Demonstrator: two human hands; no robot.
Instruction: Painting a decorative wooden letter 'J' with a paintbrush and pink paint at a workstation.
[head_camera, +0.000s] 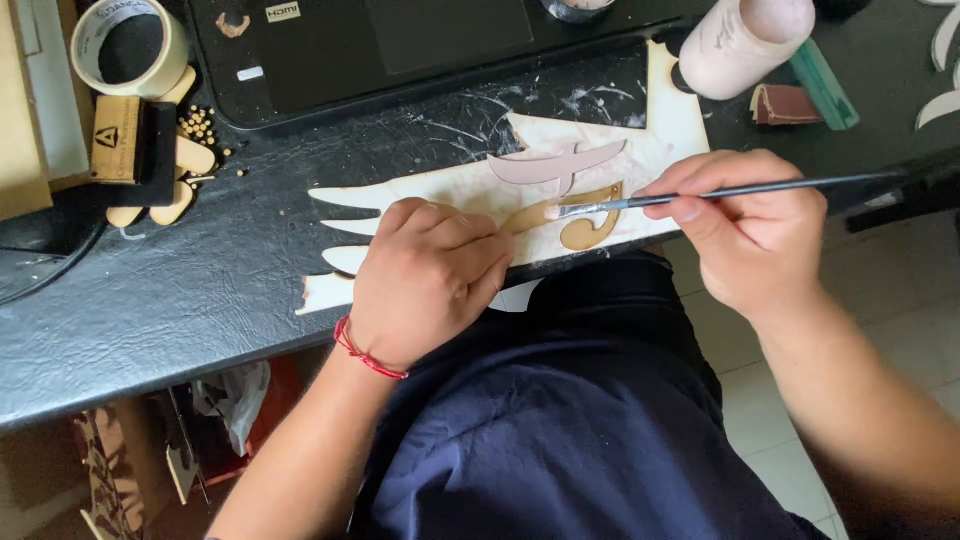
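- Here, the left hand (425, 280) is curling down into a loose fist, knuckles and fingertips pressing a pale wooden cutout (480, 215) flat against the black worktop (150, 300).
- The right hand (745, 230) is pinching a thin paintbrush (700, 197) between thumb and fingers, its bristles touching a small curly wooden piece (580, 222) lying on the cutout, just right of the left hand.
- A painted bird-like shape (555, 165) is sitting on the cutout just above that curly piece.
- The cutout is looking thin, light and stiff, probably snappable at its narrow prongs; holding it flat near the middle seems safest.
- The brush is looking feather-light, best held along the handle.
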